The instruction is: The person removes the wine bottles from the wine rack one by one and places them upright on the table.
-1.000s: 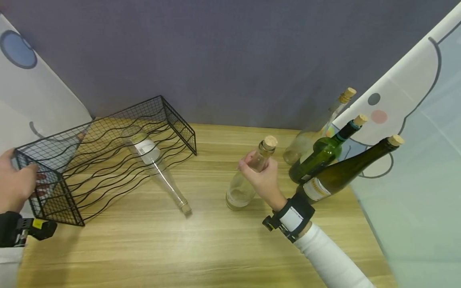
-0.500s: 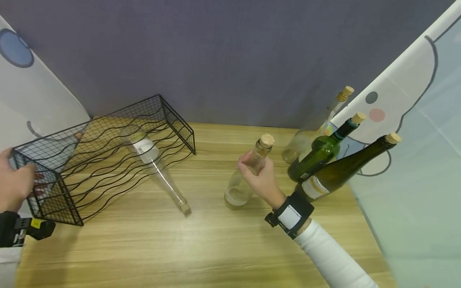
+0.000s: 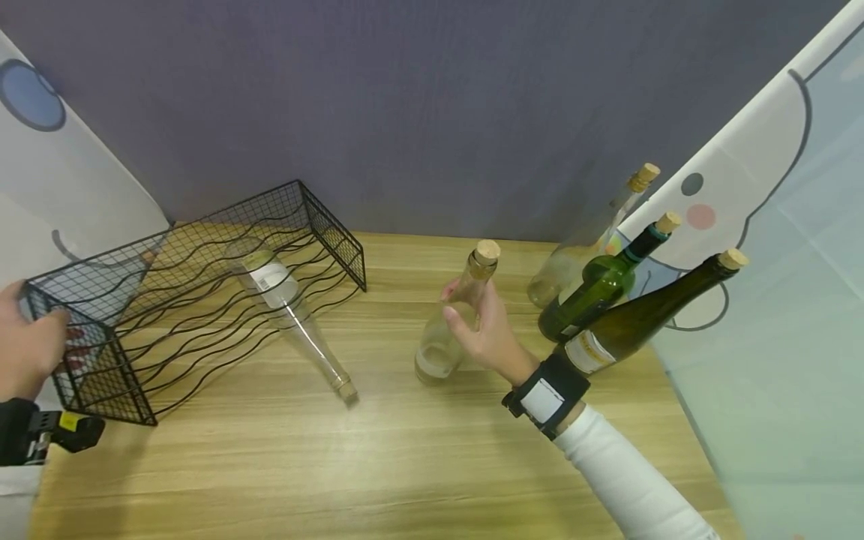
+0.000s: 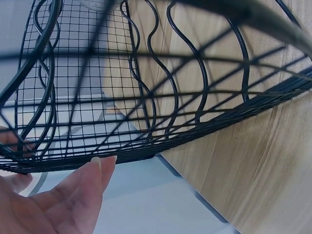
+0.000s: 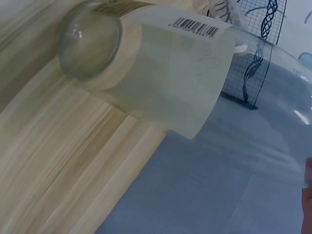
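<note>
In the head view my left hand (image 3: 30, 341) grips the left end of a black wire wine rack (image 3: 337, 238), fingers on the mesh inside; its thumb (image 4: 90, 187) shows at the rim in the left wrist view. My right hand (image 3: 489, 334) holds a clear glass bottle (image 3: 435, 351) around its upper body, cork (image 3: 487, 251) upward and leaning right. A pale label with a barcode (image 5: 195, 28) shows on this bottle in the right wrist view. Another corked clear bottle (image 3: 307, 334) lies on the rack's wavy wires, its neck pointing out toward me.
At the right stand a corked clear bottle (image 3: 556, 274), a green bottle (image 3: 607, 277) and a dark olive bottle (image 3: 641, 322), close together. A grey panel (image 3: 432, 112) closes off the back of the wooden table (image 3: 337, 472). Printed white sheets flank both sides.
My right hand has shifted the held bottle a little left and toward the back, its cork moving most. My left hand and the rack have stayed in place.
</note>
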{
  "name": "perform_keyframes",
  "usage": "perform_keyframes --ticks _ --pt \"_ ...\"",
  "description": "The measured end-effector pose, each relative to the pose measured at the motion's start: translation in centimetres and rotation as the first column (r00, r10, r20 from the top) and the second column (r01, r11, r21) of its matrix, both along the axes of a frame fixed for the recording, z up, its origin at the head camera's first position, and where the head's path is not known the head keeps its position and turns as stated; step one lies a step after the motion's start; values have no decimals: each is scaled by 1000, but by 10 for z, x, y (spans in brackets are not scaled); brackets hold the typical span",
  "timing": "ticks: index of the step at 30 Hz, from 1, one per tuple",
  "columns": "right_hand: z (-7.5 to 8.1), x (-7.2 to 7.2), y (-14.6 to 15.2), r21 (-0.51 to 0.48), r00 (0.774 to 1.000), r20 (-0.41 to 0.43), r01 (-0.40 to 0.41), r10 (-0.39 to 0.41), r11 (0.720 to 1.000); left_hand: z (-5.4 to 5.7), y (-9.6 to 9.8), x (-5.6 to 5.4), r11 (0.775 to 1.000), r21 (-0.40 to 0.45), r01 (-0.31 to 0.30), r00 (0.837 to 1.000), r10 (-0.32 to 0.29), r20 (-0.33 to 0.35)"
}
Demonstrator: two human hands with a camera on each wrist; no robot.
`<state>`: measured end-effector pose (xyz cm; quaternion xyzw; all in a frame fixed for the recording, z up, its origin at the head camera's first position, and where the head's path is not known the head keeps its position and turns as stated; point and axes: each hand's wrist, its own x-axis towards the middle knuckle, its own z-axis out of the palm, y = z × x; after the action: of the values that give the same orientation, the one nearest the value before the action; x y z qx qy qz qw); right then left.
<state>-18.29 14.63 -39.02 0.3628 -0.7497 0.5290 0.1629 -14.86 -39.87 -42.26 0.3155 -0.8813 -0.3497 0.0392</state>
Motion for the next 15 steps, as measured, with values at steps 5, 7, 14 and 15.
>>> perform_keyframes --ticks 5,7,14,15 --pt "3 -7 1 40 1000 22 18 -18 999 -2 -2 -1 1000 12 4 1000 -4 -7" --pt "4 -10 1 52 999 45 23 -25 998 -3 -2 -1 1000 15 4 1000 -4 -13" --pt "7 -15 4 93 993 112 23 -34 995 -1 0 0 1000 22 -1 1000 1 -12" --pt "8 -14 4 97 992 122 23 -35 995 -1 0 0 1000 26 1 1000 0 -15"
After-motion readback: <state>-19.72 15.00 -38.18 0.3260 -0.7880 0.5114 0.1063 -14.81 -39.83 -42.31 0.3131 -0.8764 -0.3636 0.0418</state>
